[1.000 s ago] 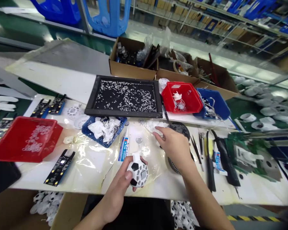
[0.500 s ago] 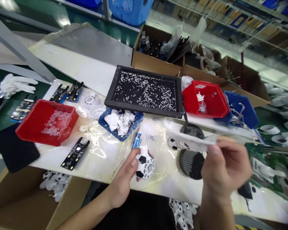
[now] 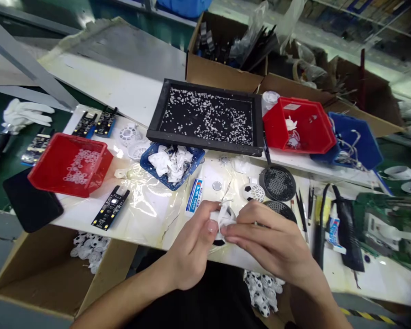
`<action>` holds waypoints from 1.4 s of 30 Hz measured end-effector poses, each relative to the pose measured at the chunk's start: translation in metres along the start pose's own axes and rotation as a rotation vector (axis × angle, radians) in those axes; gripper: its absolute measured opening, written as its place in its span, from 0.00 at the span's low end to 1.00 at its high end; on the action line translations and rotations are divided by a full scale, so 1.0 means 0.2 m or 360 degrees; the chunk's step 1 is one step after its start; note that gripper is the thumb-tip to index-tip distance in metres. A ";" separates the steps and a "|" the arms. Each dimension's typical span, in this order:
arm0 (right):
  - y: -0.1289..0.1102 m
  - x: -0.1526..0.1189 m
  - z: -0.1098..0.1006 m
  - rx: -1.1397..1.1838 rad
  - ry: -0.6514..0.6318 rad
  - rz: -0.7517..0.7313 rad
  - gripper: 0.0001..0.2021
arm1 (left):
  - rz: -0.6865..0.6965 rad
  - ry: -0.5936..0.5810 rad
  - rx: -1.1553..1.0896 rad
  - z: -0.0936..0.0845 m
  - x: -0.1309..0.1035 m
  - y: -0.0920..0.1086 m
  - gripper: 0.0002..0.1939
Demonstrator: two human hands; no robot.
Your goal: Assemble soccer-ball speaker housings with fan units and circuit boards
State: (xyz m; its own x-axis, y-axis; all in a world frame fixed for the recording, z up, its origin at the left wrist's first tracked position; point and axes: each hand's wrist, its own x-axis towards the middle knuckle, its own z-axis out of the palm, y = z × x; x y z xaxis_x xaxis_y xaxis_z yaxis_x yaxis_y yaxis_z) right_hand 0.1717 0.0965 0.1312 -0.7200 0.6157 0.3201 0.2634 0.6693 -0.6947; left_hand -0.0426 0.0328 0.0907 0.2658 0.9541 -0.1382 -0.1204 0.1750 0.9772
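My left hand [image 3: 188,251] is closed round a small white ball with black football patches [image 3: 219,242], low over the front of the table. A thin white strip [image 3: 225,210] lies across the top of the ball, and my right hand [image 3: 274,235] pinches it there. Fingers cover most of the ball. Just beyond my hands are a blue-and-white glue tube [image 3: 194,196] and a small round silver disc [image 3: 217,186]. Another football-patterned shell [image 3: 253,192] sits beside a black perforated round dish [image 3: 278,183].
A black tray of tiny white pieces [image 3: 205,148] stands behind a blue basket of white scraps [image 3: 142,162]. Red bins [image 3: 68,185] flank them left and right. A circuit board [image 3: 111,208] lies left; tweezers [image 3: 301,210] lie right. Cardboard boxes [image 3: 37,274] stand below and behind.
My right hand has come left and down, bringing the white strip onto the ball. My left hand has shifted slightly right, and the view has tilted down a little.
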 end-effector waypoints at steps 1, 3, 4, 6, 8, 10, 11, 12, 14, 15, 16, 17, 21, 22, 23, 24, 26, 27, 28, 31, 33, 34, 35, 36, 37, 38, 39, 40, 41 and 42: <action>0.01 0.00 -0.01 0.0005 -0.0020 -0.0005 0.15 | -0.0010 0.0028 0.0030 0.00 0.00 0.00 0.27; 0.02 0.00 -0.02 0.0017 -0.0049 -0.0026 0.16 | -0.0041 0.0043 0.0077 0.00 -0.01 -0.01 0.27; 0.02 0.00 -0.02 0.0027 -0.0065 -0.0036 0.16 | -0.0050 0.0029 0.0091 0.00 -0.01 -0.01 0.27; 0.03 0.00 -0.04 0.0036 -0.0075 -0.0047 0.17 | -0.0061 0.0013 0.0117 0.00 -0.01 -0.01 0.27; 0.04 0.00 -0.05 0.0026 -0.0070 -0.0048 0.17 | -0.0070 0.0019 0.0140 0.00 -0.01 -0.01 0.28; 0.04 0.00 -0.05 0.0022 -0.0098 -0.0068 0.17 | -0.0067 -0.0008 0.0133 0.00 -0.01 -0.01 0.27; 0.04 0.01 -0.06 0.0033 -0.0118 -0.0080 0.17 | -0.0062 -0.0024 0.0123 0.00 -0.01 -0.01 0.27; 0.04 0.01 -0.06 0.0041 -0.0133 -0.0085 0.16 | -0.0064 -0.0028 0.0116 0.00 0.00 -0.01 0.27; 0.04 0.02 -0.06 0.0035 -0.0116 -0.0083 0.15 | -0.0084 -0.0007 0.0123 0.00 0.00 -0.01 0.27; 0.05 0.02 -0.06 0.0028 -0.0101 -0.0083 0.15 | -0.0096 0.0004 0.0132 0.00 0.00 -0.01 0.27; 0.05 0.03 -0.06 0.0021 -0.0092 -0.0091 0.15 | -0.0108 0.0002 0.0137 0.00 0.00 -0.01 0.27; 0.06 0.02 -0.06 0.0017 -0.0090 -0.0102 0.16 | -0.0119 -0.0002 0.0140 0.00 0.00 0.00 0.28; 0.07 0.01 -0.07 -0.0006 -0.0079 -0.0108 0.17 | -0.0158 0.0032 0.0154 0.00 0.00 0.00 0.29; 0.07 0.01 -0.07 -0.0010 -0.0088 -0.0119 0.17 | -0.0158 0.0021 0.0152 0.00 0.00 0.00 0.30; 0.07 0.01 -0.06 -0.0008 -0.0100 -0.0132 0.17 | -0.0155 0.0007 0.0145 0.01 0.00 0.01 0.31; 0.07 0.01 -0.06 0.0000 -0.0113 -0.0144 0.17 | -0.0153 -0.0003 0.0137 0.01 0.00 0.01 0.31; 0.08 0.01 -0.06 0.0004 -0.0111 -0.0144 0.18 | -0.0167 0.0027 0.0124 0.01 0.00 0.01 0.31; 0.08 0.01 -0.06 0.0000 -0.0102 -0.0143 0.18 | -0.0179 0.0045 0.0121 0.01 0.00 0.01 0.31; 0.08 0.01 -0.06 -0.0003 -0.0098 -0.0145 0.19 | -0.0188 0.0046 0.0121 0.01 0.00 0.01 0.31; 0.07 0.01 -0.06 0.0006 -0.0115 -0.0161 0.18 | -0.0218 0.0006 0.0118 0.01 0.00 0.02 0.32; 0.06 0.01 -0.06 -0.0006 -0.0119 -0.0164 0.18 | -0.0224 0.0023 0.0110 0.01 0.00 0.02 0.32; 0.05 0.01 -0.06 -0.0010 -0.0130 -0.0168 0.18 | -0.0215 0.0031 0.0106 0.01 0.00 0.02 0.32; 0.05 0.01 -0.06 -0.0010 -0.0141 -0.0177 0.18 | -0.0196 0.0030 0.0103 0.01 0.00 0.02 0.31; 0.04 0.00 -0.06 -0.0009 -0.0155 -0.0182 0.18 | -0.0175 0.0024 0.0102 0.01 0.01 0.02 0.30; 0.04 0.00 -0.06 -0.0008 -0.0158 -0.0184 0.19 | -0.0161 0.0022 0.0105 0.01 0.01 0.02 0.30; 0.04 0.00 -0.05 -0.0013 -0.0154 -0.0181 0.19 | -0.0158 0.0012 0.0109 0.01 0.01 0.02 0.29; 0.04 -0.01 -0.05 -0.0031 -0.0141 -0.0178 0.19 | -0.0161 0.0000 0.0114 0.01 0.02 0.02 0.30; 0.04 -0.01 -0.06 -0.0052 -0.0127 -0.0176 0.20 | -0.0165 -0.0011 0.0122 0.01 0.02 0.02 0.30; 0.04 -0.01 -0.06 -0.0063 -0.0123 -0.0173 0.20 | -0.0167 -0.0028 0.0131 0.00 0.02 0.02 0.30; 0.05 -0.01 -0.06 -0.0068 -0.0132 -0.0163 0.20 | -0.0167 -0.0046 0.0136 0.00 0.02 0.03 0.31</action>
State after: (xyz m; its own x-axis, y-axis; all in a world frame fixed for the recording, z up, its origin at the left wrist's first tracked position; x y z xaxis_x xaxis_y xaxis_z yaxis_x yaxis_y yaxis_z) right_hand 0.1837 0.1073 0.1323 -0.7948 0.5078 0.3325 0.2115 0.7451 -0.6325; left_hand -0.0415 0.0374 0.0958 0.3003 0.9240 -0.2369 -0.0089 0.2511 0.9679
